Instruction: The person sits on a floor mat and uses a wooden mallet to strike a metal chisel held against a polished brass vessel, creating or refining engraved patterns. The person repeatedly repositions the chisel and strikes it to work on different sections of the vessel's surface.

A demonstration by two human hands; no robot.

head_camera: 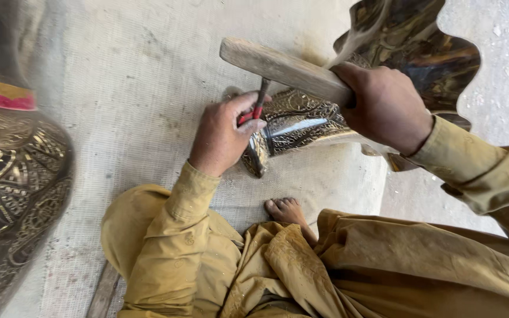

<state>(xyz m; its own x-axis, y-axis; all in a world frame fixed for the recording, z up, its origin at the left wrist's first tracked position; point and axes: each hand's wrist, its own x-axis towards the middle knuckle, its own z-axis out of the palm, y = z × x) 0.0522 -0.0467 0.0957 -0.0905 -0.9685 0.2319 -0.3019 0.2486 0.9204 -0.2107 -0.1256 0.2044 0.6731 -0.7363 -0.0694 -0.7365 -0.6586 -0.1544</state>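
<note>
My left hand [222, 134] grips a thin metal chisel [260, 101] with red wrapping, its tip set on an engraved brass piece [301, 121] with a wavy dark rim [425, 47]. My right hand [384, 105] is closed around a wooden mallet [278, 66], held across and just above the top of the chisel. The brass piece lies tilted on a pale cloth-covered block [337, 176]. My bare foot [287, 211] rests by the block, and mustard-yellow clothing covers my legs and arms.
A large engraved brass vessel [13, 176] with a pink and yellow band stands at the left edge. Coarse pale cloth [131, 88] covers the ground. A wooden strip [102, 291] lies at the bottom left. Bare concrete floor [502, 100] shows at right.
</note>
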